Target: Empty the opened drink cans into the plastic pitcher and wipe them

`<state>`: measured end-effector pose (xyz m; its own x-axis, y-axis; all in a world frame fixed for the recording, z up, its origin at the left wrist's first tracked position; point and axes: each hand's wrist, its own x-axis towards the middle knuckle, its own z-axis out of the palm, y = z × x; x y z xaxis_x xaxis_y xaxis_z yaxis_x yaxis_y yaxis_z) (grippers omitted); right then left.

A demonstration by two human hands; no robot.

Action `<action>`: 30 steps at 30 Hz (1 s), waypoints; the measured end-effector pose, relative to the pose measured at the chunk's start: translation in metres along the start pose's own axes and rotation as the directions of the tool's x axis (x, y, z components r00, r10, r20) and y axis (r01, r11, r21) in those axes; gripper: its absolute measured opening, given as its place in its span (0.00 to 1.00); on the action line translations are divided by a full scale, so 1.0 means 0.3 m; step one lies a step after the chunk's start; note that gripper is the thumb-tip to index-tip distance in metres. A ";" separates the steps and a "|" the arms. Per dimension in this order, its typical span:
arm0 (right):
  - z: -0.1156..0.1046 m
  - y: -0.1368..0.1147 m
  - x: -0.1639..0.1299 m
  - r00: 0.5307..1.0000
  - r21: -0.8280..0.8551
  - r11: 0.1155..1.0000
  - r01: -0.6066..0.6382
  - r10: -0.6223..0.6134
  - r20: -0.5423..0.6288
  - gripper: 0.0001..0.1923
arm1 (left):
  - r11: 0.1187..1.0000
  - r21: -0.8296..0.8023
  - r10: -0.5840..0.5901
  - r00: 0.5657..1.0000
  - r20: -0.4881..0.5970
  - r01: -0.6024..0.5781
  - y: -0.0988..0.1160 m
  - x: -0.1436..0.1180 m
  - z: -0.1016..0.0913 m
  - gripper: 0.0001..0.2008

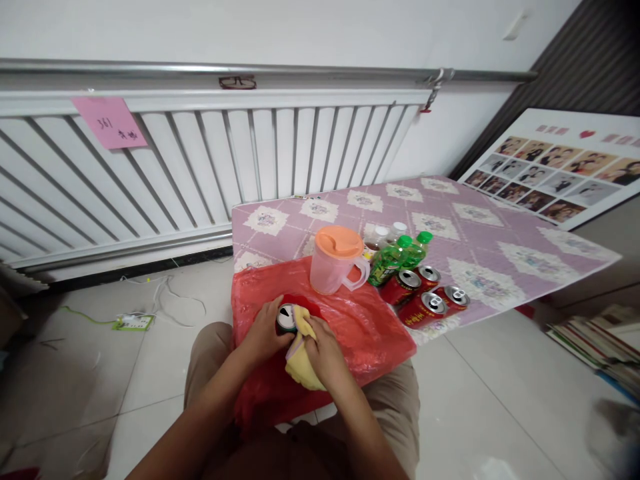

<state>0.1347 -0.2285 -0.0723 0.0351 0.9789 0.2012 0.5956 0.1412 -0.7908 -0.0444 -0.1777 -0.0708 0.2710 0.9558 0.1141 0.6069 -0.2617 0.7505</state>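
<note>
My left hand [263,333] grips a drink can [285,317] with a silver top, held over a red plastic sheet [370,327] at the near corner of the low table. Pressed against the can's right side is a yellow cloth [300,363], which my right hand [325,353] holds. Just beyond my hands stands a clear pitcher with an orange lid [336,259].
Several red cans [425,300] and green-capped bottles [400,257] sit right of the pitcher on the purple patterned table [480,233]. A white radiator [200,167] lines the wall. A photo board [555,167] leans at right; books [600,340] and cables [135,320] lie on the floor.
</note>
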 end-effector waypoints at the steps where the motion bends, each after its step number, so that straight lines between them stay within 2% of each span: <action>1: 0.000 0.002 -0.001 1.000 0.000 1.000 -0.002 0.002 -0.001 0.26 | 0.999 -0.017 0.038 0.999 0.038 -0.038 -0.007 0.002 -0.007 0.43; 4: 0.002 0.003 -0.004 1.000 0.001 1.000 -0.004 0.004 -0.002 0.26 | 0.994 -0.051 0.097 0.989 0.115 -0.092 -0.024 0.007 -0.018 0.40; 6: 0.004 0.000 -0.007 1.000 0.002 1.000 -0.002 0.002 -0.003 0.25 | 0.995 -0.039 0.092 0.991 0.098 -0.088 -0.021 0.007 -0.013 0.37; 11: 0.004 -0.010 -0.007 1.000 -0.002 1.000 -0.003 0.003 -0.011 0.25 | 0.991 0.117 -0.069 0.997 -0.023 0.071 0.039 0.000 0.016 0.40; 14: 0.001 -0.007 -0.003 1.000 -0.008 1.000 -0.006 0.006 -0.013 0.25 | 0.977 0.178 -0.119 0.993 -0.007 0.118 0.060 0.005 0.012 0.37; 19: -0.001 0.004 -0.002 1.000 -0.009 1.000 -0.004 0.004 -0.009 0.25 | 0.997 0.065 0.044 0.992 0.115 -0.051 0.018 0.021 -0.021 0.43; 22: 0.001 0.005 -0.004 1.000 -0.008 1.000 0.002 -0.002 -0.007 0.25 | 0.995 0.022 0.092 0.982 0.165 -0.097 -0.003 0.027 -0.025 0.38; 24: 0.002 0.004 -0.005 1.000 -0.008 1.000 0.007 -0.007 -0.005 0.25 | 0.996 0.047 0.066 0.987 0.147 -0.073 0.005 0.026 -0.016 0.36; 30: 0.000 -0.003 -0.002 1.000 -0.015 1.000 0.010 -0.010 -0.002 0.25 | 0.976 0.186 -0.111 0.994 -0.021 0.113 0.061 0.009 0.011 0.39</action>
<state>0.1341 -0.2292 -0.0717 0.0304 0.9772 0.2101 0.6081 0.1488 -0.7798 -0.0300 -0.1804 -0.0590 0.1864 0.9815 0.0435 0.7620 -0.1724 0.6242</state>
